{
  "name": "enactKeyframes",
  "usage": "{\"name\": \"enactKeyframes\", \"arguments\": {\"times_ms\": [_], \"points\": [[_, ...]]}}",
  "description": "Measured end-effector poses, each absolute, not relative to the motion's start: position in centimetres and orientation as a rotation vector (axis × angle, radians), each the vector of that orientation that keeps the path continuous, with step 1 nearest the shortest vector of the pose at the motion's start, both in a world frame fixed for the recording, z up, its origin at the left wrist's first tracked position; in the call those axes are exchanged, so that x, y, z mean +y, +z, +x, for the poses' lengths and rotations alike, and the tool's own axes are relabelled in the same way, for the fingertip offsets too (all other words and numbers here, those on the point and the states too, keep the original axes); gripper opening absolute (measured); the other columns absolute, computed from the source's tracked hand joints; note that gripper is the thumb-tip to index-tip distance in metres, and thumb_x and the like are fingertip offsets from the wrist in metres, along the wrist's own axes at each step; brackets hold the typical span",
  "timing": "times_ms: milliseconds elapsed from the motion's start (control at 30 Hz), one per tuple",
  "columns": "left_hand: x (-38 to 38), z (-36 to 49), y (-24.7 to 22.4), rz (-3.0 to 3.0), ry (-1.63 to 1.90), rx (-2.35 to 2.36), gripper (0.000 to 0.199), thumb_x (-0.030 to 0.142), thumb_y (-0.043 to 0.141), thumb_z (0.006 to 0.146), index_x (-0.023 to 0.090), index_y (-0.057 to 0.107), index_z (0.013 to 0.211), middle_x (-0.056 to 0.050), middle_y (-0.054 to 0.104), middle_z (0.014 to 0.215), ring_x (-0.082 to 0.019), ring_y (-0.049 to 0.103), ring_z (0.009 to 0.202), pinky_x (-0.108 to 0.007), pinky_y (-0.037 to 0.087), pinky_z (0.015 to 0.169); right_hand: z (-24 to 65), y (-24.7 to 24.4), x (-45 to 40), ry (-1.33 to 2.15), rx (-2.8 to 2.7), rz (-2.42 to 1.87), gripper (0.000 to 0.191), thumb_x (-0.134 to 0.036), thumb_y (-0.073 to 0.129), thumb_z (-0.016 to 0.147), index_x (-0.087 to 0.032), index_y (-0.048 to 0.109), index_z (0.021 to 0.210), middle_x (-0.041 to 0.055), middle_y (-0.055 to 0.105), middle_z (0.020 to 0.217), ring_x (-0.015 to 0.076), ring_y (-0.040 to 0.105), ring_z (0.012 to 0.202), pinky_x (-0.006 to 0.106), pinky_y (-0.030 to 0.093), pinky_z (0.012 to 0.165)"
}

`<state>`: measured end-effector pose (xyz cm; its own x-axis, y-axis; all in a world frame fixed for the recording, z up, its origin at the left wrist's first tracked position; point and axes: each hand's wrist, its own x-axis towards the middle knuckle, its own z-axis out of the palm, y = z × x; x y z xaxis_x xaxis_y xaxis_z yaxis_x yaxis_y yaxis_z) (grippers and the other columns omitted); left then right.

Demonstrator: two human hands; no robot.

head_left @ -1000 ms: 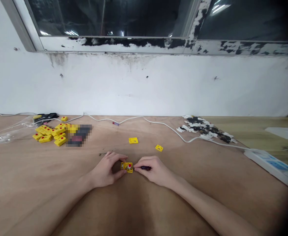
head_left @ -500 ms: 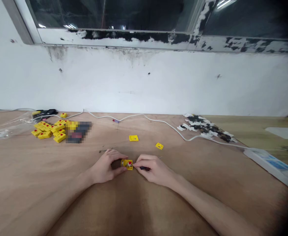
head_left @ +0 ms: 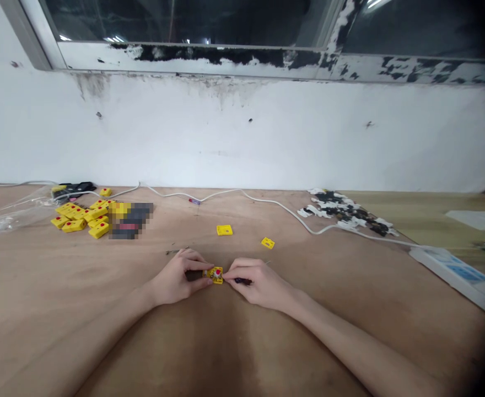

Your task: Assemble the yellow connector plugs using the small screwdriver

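Between the thumb and fingers of my left hand [head_left: 183, 278] is a small open yellow housing [head_left: 215, 274] with a red button and small parts inside. My right hand [head_left: 254, 281] is pinched at the housing's right edge, with a dark object [head_left: 242, 281] held under its fingers; what its fingertips grip is too small to make out. Beyond the hands lie a flat yellow piece [head_left: 225, 230] and a smaller yellow plate [head_left: 268, 242]. Thin metal bits [head_left: 172, 252] rest just behind my left hand.
Several yellow boxes with red buttons [head_left: 75, 225] are piled at the left, beside a clear plastic bag [head_left: 15, 215] and a blurred dark patch. A white cable [head_left: 263, 199] runs along the wall. Black and white parts [head_left: 350, 212] and a white power strip [head_left: 453, 275] are at the right.
The view has shifted slightly. Both hands keep nearly the same pose around the yellow housing, with no clear change in grip.
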<state>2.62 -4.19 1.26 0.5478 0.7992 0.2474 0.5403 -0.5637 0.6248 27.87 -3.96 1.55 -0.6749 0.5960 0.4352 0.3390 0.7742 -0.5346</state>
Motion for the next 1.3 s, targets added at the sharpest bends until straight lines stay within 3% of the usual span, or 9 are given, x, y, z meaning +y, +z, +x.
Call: {"name": "enactKeyframes", "arguments": {"times_ms": [867, 1300], "points": [[-4.2, 2.7, 1.4, 2.346, 0.710, 1.065, 0.030, 0.041, 0.073, 0.085, 0.033, 0.074, 0.114, -0.002, 0.073, 0.098, -0.019, 0.062, 0.094, -0.036, 0.041, 0.090, 27.7, 2.6, -3.8, 0.506, -2.494, -0.751, 0.027, -0.008, 0.056, 0.088, -0.018, 0.075, 0.104, 0.0065, 0.069, 0.091, 0.0155, 0.065, 0.077, 0.025, 0.049, 0.069], [-4.0, 2.8, 1.5, 2.353, 0.725, 1.052, 0.029, 0.044, 0.071, 0.086, 0.033, 0.074, 0.113, -0.002, 0.072, 0.096, -0.019, 0.062, 0.092, -0.035, 0.042, 0.089, 28.1, 2.8, -3.3, 0.587, -2.466, -0.775, 0.019, -0.015, 0.059, 0.092, -0.021, 0.076, 0.099, 0.0061, 0.072, 0.090, 0.0160, 0.067, 0.078, 0.026, 0.052, 0.069]]}}
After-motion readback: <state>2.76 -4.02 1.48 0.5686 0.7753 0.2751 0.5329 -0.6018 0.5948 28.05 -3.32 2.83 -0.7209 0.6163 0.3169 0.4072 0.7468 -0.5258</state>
